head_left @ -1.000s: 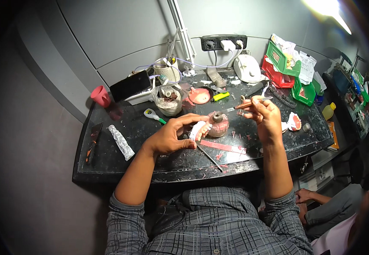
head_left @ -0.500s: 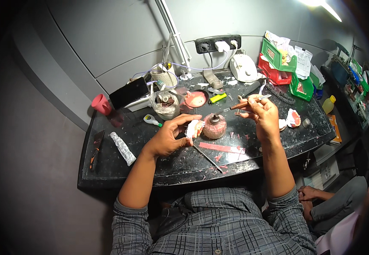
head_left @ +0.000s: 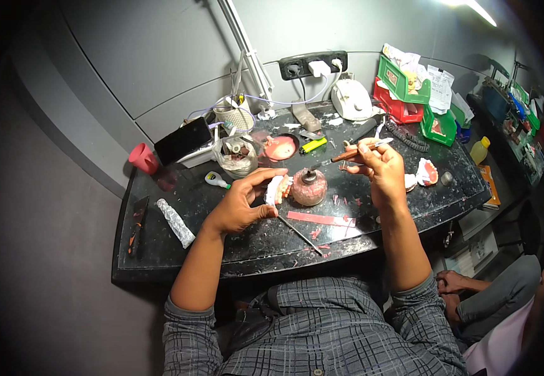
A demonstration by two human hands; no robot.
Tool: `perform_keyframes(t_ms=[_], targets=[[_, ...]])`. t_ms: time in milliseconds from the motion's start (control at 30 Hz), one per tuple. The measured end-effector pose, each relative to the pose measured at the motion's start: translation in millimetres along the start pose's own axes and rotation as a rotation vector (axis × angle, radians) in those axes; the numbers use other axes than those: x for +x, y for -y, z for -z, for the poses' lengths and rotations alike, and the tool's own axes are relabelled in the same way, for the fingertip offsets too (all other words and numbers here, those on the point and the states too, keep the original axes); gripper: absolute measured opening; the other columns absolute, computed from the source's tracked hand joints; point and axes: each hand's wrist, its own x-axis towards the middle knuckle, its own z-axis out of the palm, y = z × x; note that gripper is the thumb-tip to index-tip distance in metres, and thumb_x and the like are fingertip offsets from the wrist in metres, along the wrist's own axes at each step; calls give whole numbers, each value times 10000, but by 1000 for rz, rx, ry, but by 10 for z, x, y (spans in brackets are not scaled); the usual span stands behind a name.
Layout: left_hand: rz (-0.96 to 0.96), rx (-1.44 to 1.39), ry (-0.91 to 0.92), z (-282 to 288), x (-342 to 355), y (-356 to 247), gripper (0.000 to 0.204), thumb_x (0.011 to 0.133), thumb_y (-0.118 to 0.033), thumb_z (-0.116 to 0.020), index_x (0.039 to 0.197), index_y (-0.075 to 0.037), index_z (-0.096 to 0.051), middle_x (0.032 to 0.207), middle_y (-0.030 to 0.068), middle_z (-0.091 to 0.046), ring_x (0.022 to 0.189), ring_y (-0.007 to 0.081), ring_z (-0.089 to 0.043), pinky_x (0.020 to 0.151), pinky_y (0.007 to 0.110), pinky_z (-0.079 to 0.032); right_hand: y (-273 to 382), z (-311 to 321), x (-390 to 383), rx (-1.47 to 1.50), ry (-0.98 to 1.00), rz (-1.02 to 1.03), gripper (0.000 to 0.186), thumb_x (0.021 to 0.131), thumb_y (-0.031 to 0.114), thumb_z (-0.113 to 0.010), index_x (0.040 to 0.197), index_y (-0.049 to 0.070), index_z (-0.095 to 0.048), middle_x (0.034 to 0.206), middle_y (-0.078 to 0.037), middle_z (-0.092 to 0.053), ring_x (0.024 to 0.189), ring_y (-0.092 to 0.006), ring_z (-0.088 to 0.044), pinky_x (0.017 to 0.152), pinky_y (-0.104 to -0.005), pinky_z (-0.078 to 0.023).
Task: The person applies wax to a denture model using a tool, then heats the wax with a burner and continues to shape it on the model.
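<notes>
A: Start on the left. How is that arm set?

B: The bare left forearm [head_left: 197, 276] slants far and rightward over the speckled black tabletop [head_left: 253, 247]. A crumpled silver-coloured roll [head_left: 175, 224] lies just left of it.

A: And the left hand [head_left: 237, 207]?

B: Forefinger stretched along the far side, thumb along the near side. Its grip is closed around a white plaster dental model with pink gum and pale teeth [head_left: 276, 190], the teeth turned right.

A: What sits between the hands?

B: A thin grey metal rod [head_left: 300, 236] slants across the near side. A squat, round, pinkish glass jar with a dark metal neck [head_left: 309, 190] stands just right of the model, and a flat pink strip [head_left: 321, 219] lies nearer.

A: The right hand [head_left: 381, 172]?

B: Raised, its forearm running far and slightly left, fingers bent. The grip pinches a brown-handled tool with a metal blade [head_left: 347, 155], pointing left, tip at the jar's neck; I can't tell whether they touch.
</notes>
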Motion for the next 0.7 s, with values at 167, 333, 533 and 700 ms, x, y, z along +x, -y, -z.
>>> perform_keyframes(t_ms=[167, 333, 533, 700], targets=[[9, 0, -12, 9, 3, 11, 803, 789, -202, -858, 1441, 38, -454, 1413, 86, -485, 1220, 148, -525, 1006, 294, -454, -3, 3, -3, 1, -6, 2, 142, 991, 111, -610, 1072, -6, -602, 1011, -165, -717, 859, -209, -723, 678, -303, -619], [-33, 30, -21, 12, 7, 5, 792, 784, -181, -861, 1432, 35, -460, 1427, 88, -466, 1263, 160, -503, 1041, 309, -430, 0, -16, -12, -4, -12, 2, 150, 992, 106, -607, 1079, -15, -602, 1016, -177, -715, 865, -210, -724, 677, -306, -625], [-23, 22, -21, 1, 17, -26, 797, 773, -168, -868, 1429, 33, -462, 1435, 96, -464, 1283, 169, -495, 1076, 317, -407, 10, -11, -24, 1, -11, 16, 157, 991, 108, -612, 1080, -22, -608, 1016, -180, -715, 867, -211, -724, 674, -306, -624], [-10, 23, -25, 11, 1, -20, 791, 785, -175, -860, 1433, 40, -459, 1432, 102, -478, 1276, 174, -504, 1091, 326, -404, 24, -20, -29, -6, -8, 9, 161, 990, 110, -614, 1079, -24, -608, 1014, -180, -715, 870, -212, -724, 674, -305, -622]])
